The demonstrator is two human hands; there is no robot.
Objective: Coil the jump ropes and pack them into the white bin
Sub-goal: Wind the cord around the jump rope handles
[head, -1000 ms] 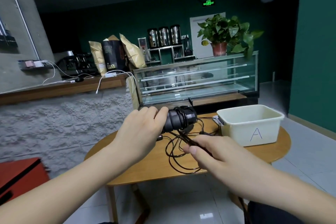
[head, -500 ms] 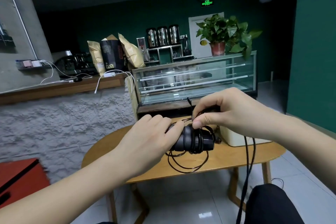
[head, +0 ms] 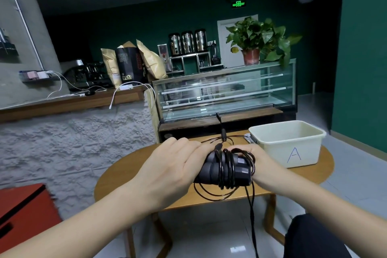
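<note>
Jump rope handles (head: 225,168), black and held side by side, were in front of the person above the near edge of the round wooden table (head: 303,176). The left hand (head: 167,172) was clamped around their left end. Several turns of the thin black cord (head: 227,165) already lay around the handles. The right hand (head: 256,162) was at the right end of the bundle, with a loop of cord passing over it; I could not tell if its fingers were closed on the cord or only pressing it. One loop hung under the bundle, and a long tail dropped past the table edge toward the floor. The white bin (head: 293,148), marked with a letter A, stood at the far right edge of the table. No rope could be seen in it.

I think the turns could slip off the right end if the tension dropped, because the cord looked thin and springy. The hanging tail could also catch on the table edge.

Half a second before, the right hand was raised above the handles, pinching the cord; now it was low beside them.
</note>
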